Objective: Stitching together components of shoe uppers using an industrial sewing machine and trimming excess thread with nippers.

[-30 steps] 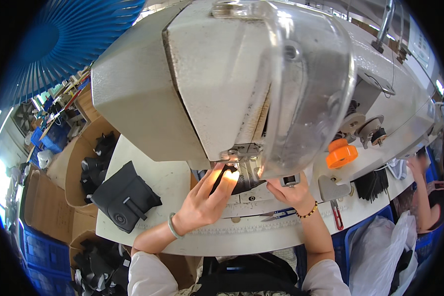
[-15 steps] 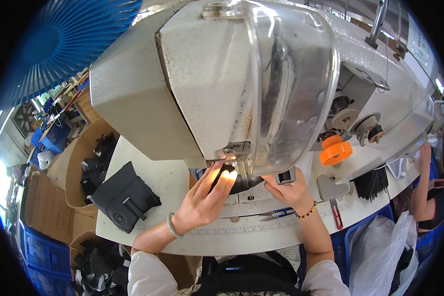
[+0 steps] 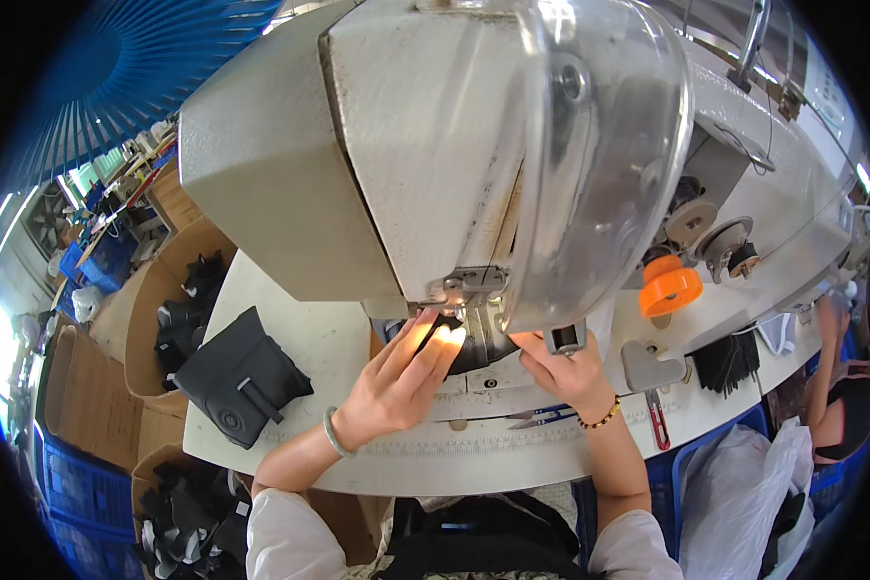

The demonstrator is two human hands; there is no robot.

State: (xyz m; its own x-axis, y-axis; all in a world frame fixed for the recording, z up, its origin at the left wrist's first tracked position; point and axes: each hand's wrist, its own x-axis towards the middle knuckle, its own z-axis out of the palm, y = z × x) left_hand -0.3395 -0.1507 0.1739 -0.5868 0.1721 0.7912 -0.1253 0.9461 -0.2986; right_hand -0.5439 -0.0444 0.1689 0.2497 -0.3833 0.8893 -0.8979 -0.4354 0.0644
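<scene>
A black fabric piece (image 3: 483, 353) lies under the needle area of a large grey sewing machine (image 3: 425, 145). My left hand (image 3: 393, 394), with a pale bangle at its wrist, rests its outstretched fingers on the piece's left part, and the machine's lamp lights the fingertips. At the right end of the piece, my right hand (image 3: 565, 372) has its thumb and bent fingers closed at the edge; part of them is hidden behind the machine's clear guard (image 3: 604, 164). Blue thread snips (image 3: 543, 418) lie just left of my right wrist.
A black pouch-like piece (image 3: 244, 377) lies on the white table (image 3: 358, 478) at left. Cartons (image 3: 150, 338) of black pieces stand beyond. Rightward are an orange knob (image 3: 671, 287), a red-handled tool (image 3: 658, 420), black strips (image 3: 727, 362) and a plastic bag (image 3: 744, 493). Another person's arm (image 3: 824, 367) shows far right.
The whole view has shifted slightly, with the machine head appearing larger and further right. My hands keep nearly the same pose on the black fabric piece.
</scene>
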